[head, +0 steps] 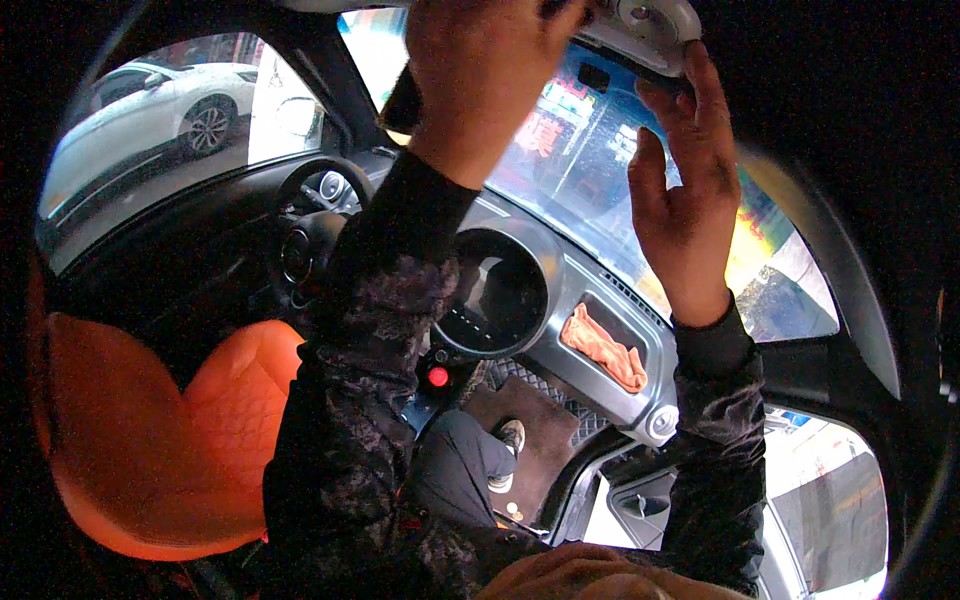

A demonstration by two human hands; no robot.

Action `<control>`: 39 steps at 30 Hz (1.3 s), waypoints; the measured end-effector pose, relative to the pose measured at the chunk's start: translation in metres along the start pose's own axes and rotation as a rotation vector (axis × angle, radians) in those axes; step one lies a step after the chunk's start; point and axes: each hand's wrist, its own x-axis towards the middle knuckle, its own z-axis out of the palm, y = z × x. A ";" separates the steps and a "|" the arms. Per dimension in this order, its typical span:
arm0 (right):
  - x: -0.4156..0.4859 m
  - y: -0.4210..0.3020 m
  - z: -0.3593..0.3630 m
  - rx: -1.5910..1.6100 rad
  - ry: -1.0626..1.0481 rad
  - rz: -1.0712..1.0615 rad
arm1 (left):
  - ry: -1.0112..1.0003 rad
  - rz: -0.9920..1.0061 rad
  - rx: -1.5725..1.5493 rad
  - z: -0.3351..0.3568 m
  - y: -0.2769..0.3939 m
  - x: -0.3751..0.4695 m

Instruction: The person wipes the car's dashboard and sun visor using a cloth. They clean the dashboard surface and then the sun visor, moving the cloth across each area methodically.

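Observation:
Both my arms reach up towards a grey overhead console (652,34) at the roof, above the windshield (577,142). My left hand (491,82) is at the console's left side. Its fingers run into the top edge of the view and into shadow, so what they hold or touch is hidden. My right hand (686,195) is raised below the console's right end, palm up and fingers apart. One of its fingertips meets the console's lower edge. Behind my left wrist shows part of a dark object (401,101), too covered to name.
Below are the dashboard (540,232), a round display (491,292) and an orange cloth (604,349) in the dash recess. The steering wheel (281,225) and an orange seat (165,420) are left. My shoe (510,442) rests by a brown floor mat (547,450); the right door (641,502) stands ajar.

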 end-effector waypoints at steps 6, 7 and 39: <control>-0.003 0.008 0.003 0.103 0.003 -0.002 | 0.053 -0.135 -0.078 0.007 -0.014 -0.007; -0.004 0.008 0.004 0.096 0.003 0.003 | 0.019 -0.176 -0.110 0.009 -0.008 -0.010; -0.077 0.000 -0.008 0.106 -0.252 0.079 | -0.200 -0.358 -0.286 0.016 0.049 -0.018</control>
